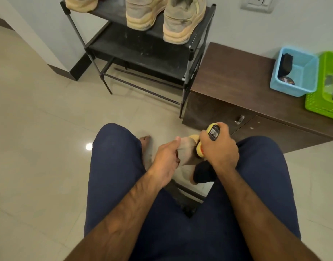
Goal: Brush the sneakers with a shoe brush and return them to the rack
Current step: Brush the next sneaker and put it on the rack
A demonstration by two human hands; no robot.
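I sit with a beige sneaker (186, 159) held low between my knees. My left hand (166, 162) grips its left side, fingers closed around it. My right hand (221, 147) is closed on a yellow shoe brush (213, 131), whose bristle end presses against the sneaker's right side. The sneaker is largely hidden by both hands. On the top shelf of the black shoe rack (143, 53) stand three more beige sneakers: one (82, 3) at the left, one (143, 14) in the middle, one (182, 21) at the right.
A dark brown low cabinet (237, 87) stands right of the rack, carrying a blue plastic basket (297, 72) and a green basket (327, 95). My bare foot (145, 140) rests on the pale tiled floor. The rack's lower shelves hold no shoes.
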